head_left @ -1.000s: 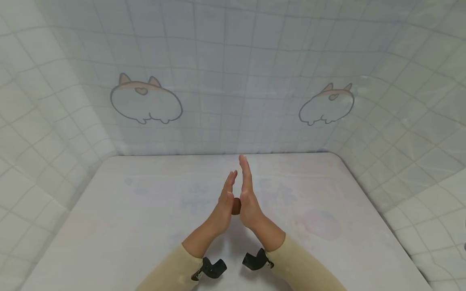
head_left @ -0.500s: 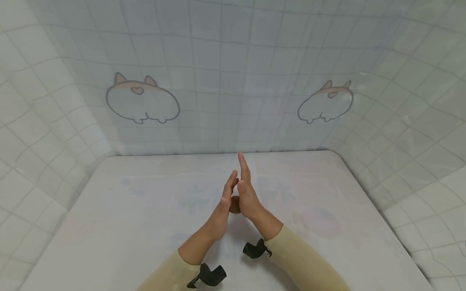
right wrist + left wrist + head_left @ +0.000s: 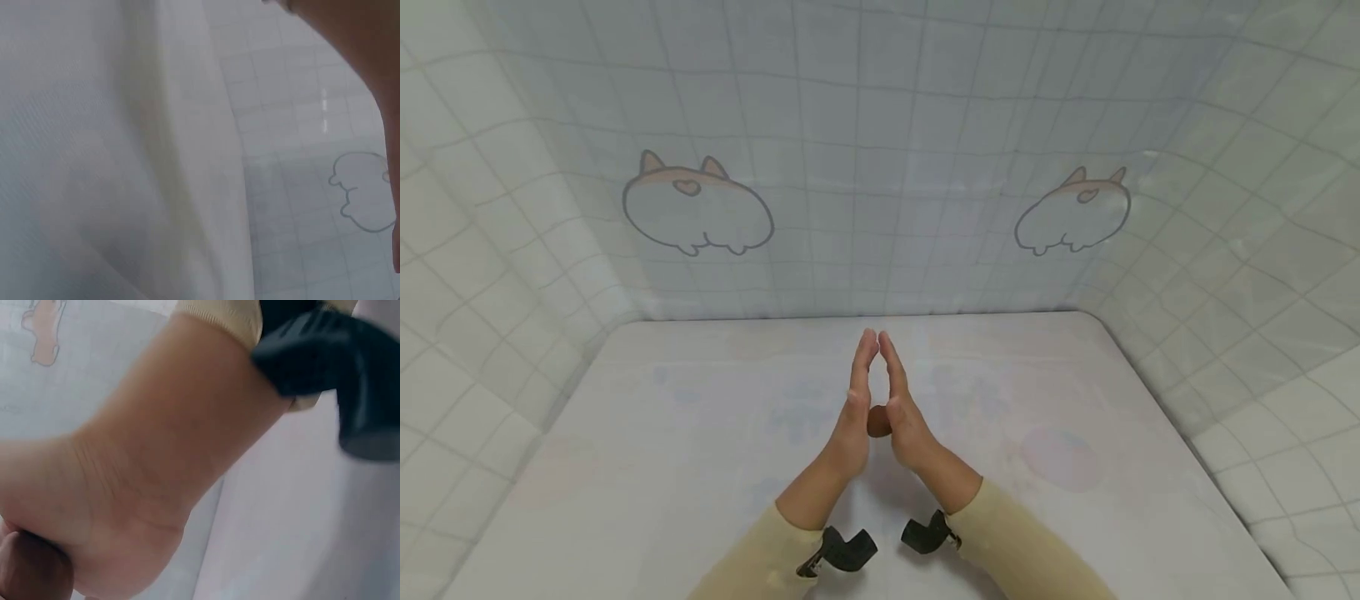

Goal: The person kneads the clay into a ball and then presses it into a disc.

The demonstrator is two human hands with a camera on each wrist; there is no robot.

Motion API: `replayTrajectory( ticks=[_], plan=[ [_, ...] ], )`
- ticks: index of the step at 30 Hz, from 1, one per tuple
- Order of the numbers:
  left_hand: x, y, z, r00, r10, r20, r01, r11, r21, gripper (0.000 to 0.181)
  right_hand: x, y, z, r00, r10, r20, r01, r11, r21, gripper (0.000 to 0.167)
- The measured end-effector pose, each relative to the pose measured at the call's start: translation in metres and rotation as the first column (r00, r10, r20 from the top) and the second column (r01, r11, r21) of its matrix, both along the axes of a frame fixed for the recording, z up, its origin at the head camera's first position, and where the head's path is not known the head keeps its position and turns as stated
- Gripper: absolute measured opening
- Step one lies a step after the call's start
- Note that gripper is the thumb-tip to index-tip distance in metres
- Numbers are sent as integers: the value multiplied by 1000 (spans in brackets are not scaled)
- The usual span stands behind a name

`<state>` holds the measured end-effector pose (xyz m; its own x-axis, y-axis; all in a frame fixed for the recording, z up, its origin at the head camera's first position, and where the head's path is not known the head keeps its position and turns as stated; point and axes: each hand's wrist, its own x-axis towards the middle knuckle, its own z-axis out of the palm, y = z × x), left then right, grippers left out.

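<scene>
Between the two palms a brown, rounded lump [image 3: 879,422] is pressed, seen in the head view just above the table's middle. My left hand [image 3: 853,421] lies flat against its left side with fingers straight and pointing away. My right hand [image 3: 907,417] mirrors it on the other side, and the fingertips of both hands nearly meet. In the left wrist view the brown lump [image 3: 34,569] shows at the lower left, against the palm of my left hand [image 3: 94,519]. Only an edge of the right hand and wrist [image 3: 375,50] shows in the right wrist view.
A pale table surface [image 3: 662,467] lies under the hands. Behind it and on both sides hangs a white sheet [image 3: 880,200] with a grid pattern and animal drawings. Dark curved pieces [image 3: 847,550] are strapped at both wrists.
The left hand has slid forward and the right hand has drawn back, so their fingertips are now about level. The brown lump has shifted slightly left between the palms.
</scene>
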<state>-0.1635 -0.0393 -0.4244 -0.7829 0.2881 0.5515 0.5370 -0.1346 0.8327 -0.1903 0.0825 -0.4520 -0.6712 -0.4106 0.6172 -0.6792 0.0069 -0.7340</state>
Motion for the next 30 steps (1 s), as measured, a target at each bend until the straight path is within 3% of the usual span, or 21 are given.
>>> replayTrajectory(
  ticks=[8, 11, 16, 22, 26, 30],
  plan=[
    [-9, -1, 0, 990, 130, -54, -135, 987, -88, 85, 15, -7, 4, 993, 65, -99, -70, 996, -52, 91],
    [-12, -1, -4, 991, 132, -15, -133, 984, -117, 85, 21, -8, 10, 990, 67, -122, -76, 995, -69, 92],
    [-12, 1, -10, 990, 90, 105, -70, 981, -182, 88, 27, -6, 21, 992, -2, -124, -9, 997, -82, 91],
    [-8, 4, -15, 974, 75, 212, -15, 961, -275, 86, 23, -3, 28, 984, -119, -135, 112, 992, -63, 90],
    [-2, 4, -13, 966, 41, 257, 39, 954, -296, 81, 15, -1, 30, 976, -164, -142, 157, 986, -56, 91],
    [1, 3, -9, 968, -33, 247, 97, 962, -254, 81, 7, 2, 32, 971, -183, -151, 181, 983, -26, 91]
  ],
)
